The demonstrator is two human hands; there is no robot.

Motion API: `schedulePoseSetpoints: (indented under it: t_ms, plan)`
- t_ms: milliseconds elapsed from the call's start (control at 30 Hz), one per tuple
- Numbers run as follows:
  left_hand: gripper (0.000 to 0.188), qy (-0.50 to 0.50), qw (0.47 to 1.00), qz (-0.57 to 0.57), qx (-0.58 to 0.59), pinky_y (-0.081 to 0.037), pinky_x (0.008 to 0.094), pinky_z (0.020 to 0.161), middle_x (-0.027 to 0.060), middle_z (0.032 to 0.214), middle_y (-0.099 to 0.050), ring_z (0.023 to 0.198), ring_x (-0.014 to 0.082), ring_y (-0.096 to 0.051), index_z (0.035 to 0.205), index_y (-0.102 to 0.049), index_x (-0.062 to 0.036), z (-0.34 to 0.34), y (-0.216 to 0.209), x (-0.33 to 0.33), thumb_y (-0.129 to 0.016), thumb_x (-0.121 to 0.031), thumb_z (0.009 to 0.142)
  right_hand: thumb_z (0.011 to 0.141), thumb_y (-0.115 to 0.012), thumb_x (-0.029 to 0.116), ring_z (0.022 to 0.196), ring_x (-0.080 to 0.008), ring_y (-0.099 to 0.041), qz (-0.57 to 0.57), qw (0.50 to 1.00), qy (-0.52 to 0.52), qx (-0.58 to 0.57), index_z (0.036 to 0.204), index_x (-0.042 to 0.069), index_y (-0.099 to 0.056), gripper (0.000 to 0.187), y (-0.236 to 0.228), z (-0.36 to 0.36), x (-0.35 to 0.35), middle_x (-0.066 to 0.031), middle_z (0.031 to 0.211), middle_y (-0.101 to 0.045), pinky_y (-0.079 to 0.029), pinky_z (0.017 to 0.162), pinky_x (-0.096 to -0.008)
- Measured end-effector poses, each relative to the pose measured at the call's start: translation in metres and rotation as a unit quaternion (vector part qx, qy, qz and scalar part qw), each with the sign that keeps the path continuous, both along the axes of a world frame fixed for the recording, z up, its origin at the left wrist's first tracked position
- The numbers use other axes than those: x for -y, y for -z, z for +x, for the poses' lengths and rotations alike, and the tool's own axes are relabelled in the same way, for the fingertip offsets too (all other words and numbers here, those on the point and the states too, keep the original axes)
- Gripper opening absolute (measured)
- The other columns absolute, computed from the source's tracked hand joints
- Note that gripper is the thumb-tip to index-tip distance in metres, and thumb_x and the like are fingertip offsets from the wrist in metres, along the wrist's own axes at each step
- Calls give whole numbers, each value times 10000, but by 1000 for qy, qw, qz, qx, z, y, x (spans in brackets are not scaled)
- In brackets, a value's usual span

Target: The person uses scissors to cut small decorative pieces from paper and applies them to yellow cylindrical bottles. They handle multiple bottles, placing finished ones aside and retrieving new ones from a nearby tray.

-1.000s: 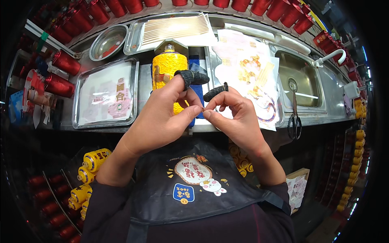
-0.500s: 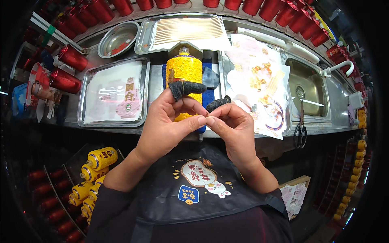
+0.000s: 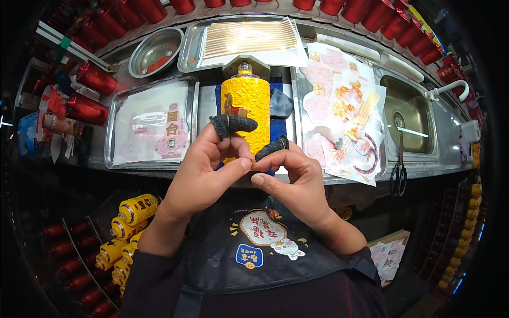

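My left hand [image 3: 204, 177] is closed in a pinch just in front of the yellow bottle [image 3: 246, 100]; whatever is between its thumb and finger is too small to make out. My right hand [image 3: 294, 183] meets it with one fingertip, its thumb a little apart below, fingers curled. Each index finger wears a dark ribbed finger cot, the left one [image 3: 233, 124] overlapping the bottle's front and the right one [image 3: 271, 147] beside its base. The bottle has embossed sides, a small red-brown patch and a clear neck, and lies on a blue cloth [image 3: 278, 130], its neck against a metal holder [image 3: 257, 66].
A tray of sheets [image 3: 151, 124] lies left, a steel bowl [image 3: 155, 52] behind it. A tray of gold-striped strips [image 3: 249, 40] is at the back. Sticker sheets [image 3: 352, 127], scissors [image 3: 398, 177] and a sink [image 3: 408, 116] are right. Yellow bottles [image 3: 138, 206] stand lower left.
Both hands have shifted slightly left relative to the bottle. My right thumb has come away from the left thumb and from its own fingertip. The view has moved a little.
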State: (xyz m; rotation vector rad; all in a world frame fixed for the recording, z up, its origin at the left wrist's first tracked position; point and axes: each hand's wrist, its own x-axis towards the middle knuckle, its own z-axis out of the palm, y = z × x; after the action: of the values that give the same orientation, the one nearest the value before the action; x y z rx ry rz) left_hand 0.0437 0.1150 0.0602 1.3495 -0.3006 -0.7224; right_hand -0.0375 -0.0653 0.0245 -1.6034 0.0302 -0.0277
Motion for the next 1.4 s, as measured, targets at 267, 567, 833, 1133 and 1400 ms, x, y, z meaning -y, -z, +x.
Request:
schedulePoseSetpoints:
  t_ms: [267,567,833,1133,1400]
  plan:
    - [471,8,990,32,135,-483,250,830,41,1023,-546,914,102,-574,1332,-418,7,9,-5,-7,-581,68,894,816,-788,121,873,-115,-530,-92,993,51,60,1028,44,-744,230,-4,15,4,-35,912,-599,-416,790,-247]
    - [629,66,968,101,220,-480,257,807,88,1126,-523,948,132,-569,1402,-364,11,24,-7,-6,-614,106,832,789,-788,109,802,-97,-507,-85,996,1,15,917,62,-758,140,-7,28,5,-8,830,-603,-390,693,-245]
    - [464,84,958,111,252,-524,275,713,103,1030,-604,775,149,-673,1237,-439,40,37,-8,0,-663,71,832,784,-777,91,777,-91,-478,-85,996,1,7,838,54,-720,87,-8,37,6,2,793,-594,-377,675,-248]
    - [506,-50,962,111,243,-519,290,814,119,1127,-579,908,188,-658,1288,-456,29,54,14,3,-663,50,827,811,-724,49,858,-135,-545,-44,996,82,6,834,25,-673,61,-1,42,3,-52,904,-578,-433,780,-270]
    - [605,-138,984,60,94,-529,328,899,157,1296,-470,1123,209,-585,1330,-390,18,58,53,41,-600,80,766,889,-683,40,884,-69,-567,21,995,84,-39,922,5,-639,65,14,40,10,-19,919,-617,-444,862,-230]
